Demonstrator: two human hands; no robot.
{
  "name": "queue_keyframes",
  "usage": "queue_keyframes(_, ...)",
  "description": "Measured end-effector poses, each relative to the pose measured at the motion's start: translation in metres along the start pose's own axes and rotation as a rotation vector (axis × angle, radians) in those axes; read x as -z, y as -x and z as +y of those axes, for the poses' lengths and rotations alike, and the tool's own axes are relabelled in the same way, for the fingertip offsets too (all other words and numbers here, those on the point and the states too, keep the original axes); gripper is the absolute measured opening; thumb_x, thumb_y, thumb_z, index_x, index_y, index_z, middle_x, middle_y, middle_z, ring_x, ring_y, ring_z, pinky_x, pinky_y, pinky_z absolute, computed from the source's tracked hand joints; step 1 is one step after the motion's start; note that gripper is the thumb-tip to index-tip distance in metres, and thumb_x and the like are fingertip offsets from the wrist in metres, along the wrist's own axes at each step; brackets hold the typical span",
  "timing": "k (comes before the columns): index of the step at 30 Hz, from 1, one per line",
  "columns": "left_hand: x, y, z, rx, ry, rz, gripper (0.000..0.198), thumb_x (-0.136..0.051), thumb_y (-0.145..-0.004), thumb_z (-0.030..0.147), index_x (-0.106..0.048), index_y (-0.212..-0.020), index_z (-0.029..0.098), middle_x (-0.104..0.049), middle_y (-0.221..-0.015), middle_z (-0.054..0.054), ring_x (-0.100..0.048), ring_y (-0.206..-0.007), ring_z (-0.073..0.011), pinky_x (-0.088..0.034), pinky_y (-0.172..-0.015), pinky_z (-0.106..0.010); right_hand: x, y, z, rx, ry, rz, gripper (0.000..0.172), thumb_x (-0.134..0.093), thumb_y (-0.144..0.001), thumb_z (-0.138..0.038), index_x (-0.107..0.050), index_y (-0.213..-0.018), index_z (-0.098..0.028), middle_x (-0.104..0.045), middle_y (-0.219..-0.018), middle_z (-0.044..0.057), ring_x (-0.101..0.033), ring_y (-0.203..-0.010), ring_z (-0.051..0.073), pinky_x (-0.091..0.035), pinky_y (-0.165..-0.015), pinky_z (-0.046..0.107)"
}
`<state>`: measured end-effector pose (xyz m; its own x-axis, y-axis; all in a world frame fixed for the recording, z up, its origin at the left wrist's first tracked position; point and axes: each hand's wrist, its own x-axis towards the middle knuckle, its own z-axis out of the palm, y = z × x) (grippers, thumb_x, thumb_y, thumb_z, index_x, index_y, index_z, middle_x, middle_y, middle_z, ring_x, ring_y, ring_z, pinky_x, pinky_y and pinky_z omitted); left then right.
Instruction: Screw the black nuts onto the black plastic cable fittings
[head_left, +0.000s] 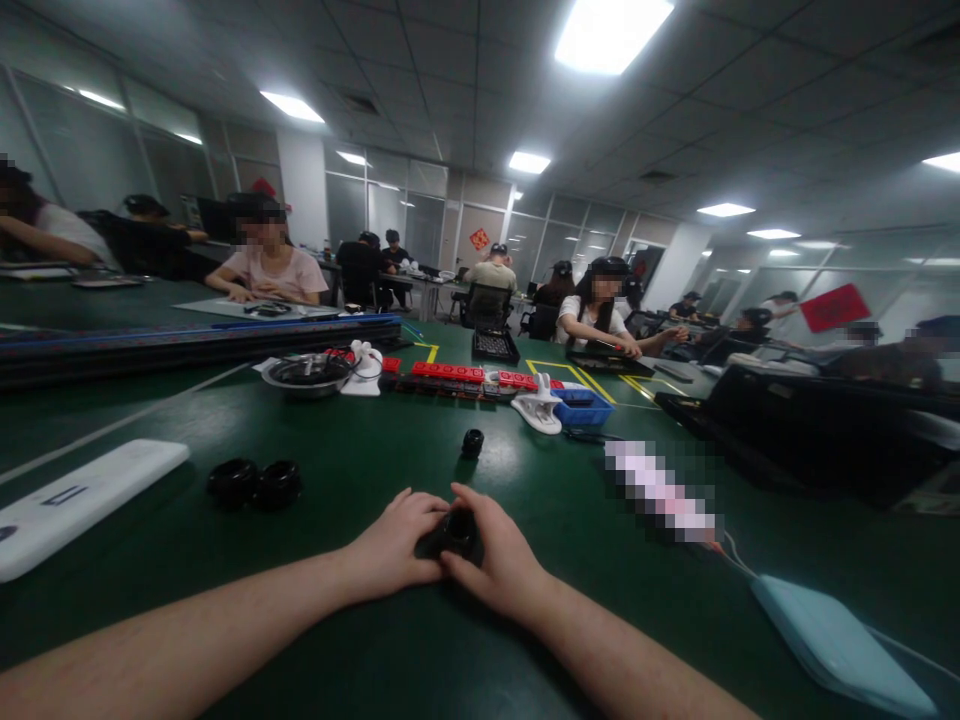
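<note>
Close in front of me on the green table, a black round hollow part [460, 528] sits between my two hands. My right hand [501, 552] curls around its right side, with the fingertips and thumb reaching over it. From the left, my left hand [394, 540] closes in with its thumb and fingers against the dark part, whose lower portion is hidden. A smaller black ribbed piece [472, 443] stands a little beyond my hands. Two glossy black ring-like parts [255, 484] rest side by side to the left of my left hand.
A white oblong case [90, 505] lies at the left, and a light blue power bank [844, 640] with a cable at the right. Across the table are red blocks [448, 372], a blue bin [583, 408], white clamps [538, 405] and a round metal tray [304, 385]. Co-workers sit beyond.
</note>
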<state>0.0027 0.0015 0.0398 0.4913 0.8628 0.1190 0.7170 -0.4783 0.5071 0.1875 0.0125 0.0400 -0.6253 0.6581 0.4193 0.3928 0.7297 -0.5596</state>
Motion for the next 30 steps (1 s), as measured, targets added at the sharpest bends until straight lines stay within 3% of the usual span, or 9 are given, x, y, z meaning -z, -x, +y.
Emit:
queue_keyframes(3, -0.0003, 0.0002, -0.0004, -0.001, 0.001, -0.002, 0.045, -0.063, -0.07, 0.035, -0.054, -0.113, 0.025, -0.049, -0.12, -0.006, -0.04, -0.115, -0.0266, -0.013, -0.103, -0.054, 0.0035, 0.0013, -0.0006, 0.07, -0.033, -0.025, 0.074, -0.055, -0.068, -0.01, -0.021, -0.134, -0.017, -0.047, -0.122, 0.011, -0.046, -0.11, 0.022, -0.036, -0.096, 0.04)
queue_keyframes(7, -0.0004, 0.0002, -0.0013, -0.007, 0.0, 0.002, 0.043, -0.063, -0.07, 0.041, -0.056, -0.109, 0.024, -0.051, -0.117, -0.006, -0.042, -0.113, -0.0267, -0.014, -0.103, -0.054, 0.0039, 0.0002, 0.0019, -0.011, -0.007, -0.021, 0.085, -0.065, -0.065, -0.02, -0.017, -0.135, -0.015, -0.046, -0.122, 0.012, -0.046, -0.11, 0.025, -0.037, -0.094, 0.042)
queue_keyframes(10, 0.0, 0.0004, 0.0002, -0.007, 0.004, 0.008, 0.04, -0.064, -0.07, 0.038, -0.056, -0.108, 0.026, -0.052, -0.115, -0.005, -0.043, -0.111, -0.0262, -0.016, -0.102, -0.054, 0.0015, 0.0, 0.004, -0.053, 0.024, 0.021, 0.075, -0.066, -0.066, -0.024, -0.028, -0.13, -0.015, -0.053, -0.11, 0.01, -0.051, -0.1, 0.023, -0.041, -0.089, 0.041)
queue_keyframes(13, -0.0004, 0.0007, 0.0012, -0.004, 0.006, 0.015, 0.041, -0.065, -0.069, 0.035, -0.056, -0.108, 0.026, -0.052, -0.115, -0.005, -0.043, -0.111, -0.0259, -0.016, -0.102, -0.054, 0.0003, 0.0015, 0.0047, 0.023, 0.009, 0.054, 0.063, -0.059, -0.071, -0.019, -0.031, -0.128, -0.017, -0.052, -0.112, 0.01, -0.05, -0.102, 0.022, -0.04, -0.091, 0.038)
queue_keyframes(17, -0.0017, 0.0003, -0.001, -0.007, -0.01, 0.021, 0.04, -0.063, -0.071, 0.037, -0.056, -0.108, 0.025, -0.051, -0.117, -0.006, -0.042, -0.113, -0.0263, -0.014, -0.103, -0.054, 0.0014, 0.0018, 0.0037, 0.051, -0.023, -0.012, 0.074, -0.057, -0.069, -0.013, -0.021, -0.134, -0.017, -0.048, -0.121, 0.011, -0.046, -0.11, 0.022, -0.036, -0.096, 0.04)
queue_keyframes(20, -0.0012, 0.0001, -0.0024, -0.014, -0.011, 0.005, 0.042, -0.064, -0.07, 0.039, -0.056, -0.109, 0.025, -0.051, -0.116, -0.005, -0.042, -0.112, -0.0261, -0.015, -0.103, -0.053, 0.0021, -0.0003, 0.003, -0.008, -0.008, -0.052, 0.082, -0.066, -0.067, -0.023, -0.02, -0.134, -0.016, -0.048, -0.121, 0.012, -0.047, -0.109, 0.024, -0.038, -0.094, 0.04)
queue_keyframes(25, 0.0013, 0.0011, 0.0007, -0.011, -0.001, 0.009, 0.04, -0.063, -0.07, 0.037, -0.056, -0.108, 0.026, -0.052, -0.115, -0.004, -0.043, -0.11, -0.0262, -0.016, -0.102, -0.053, 0.0028, -0.0004, 0.0049, -0.058, -0.005, -0.025, 0.069, -0.065, -0.068, -0.023, -0.032, -0.128, -0.02, -0.052, -0.114, 0.009, -0.05, -0.104, 0.022, -0.04, -0.091, 0.039)
queue_keyframes(30, 0.0005, 0.0008, 0.0008, -0.01, -0.015, 0.011, 0.042, -0.064, -0.069, 0.036, -0.057, -0.108, 0.024, -0.052, -0.116, -0.005, -0.043, -0.111, -0.0266, -0.016, -0.102, -0.053, 0.0031, 0.0024, 0.0042, 0.012, -0.064, -0.025, 0.074, -0.059, -0.069, -0.012, -0.023, -0.133, -0.019, -0.048, -0.121, 0.01, -0.046, -0.111, 0.021, -0.036, -0.096, 0.039)
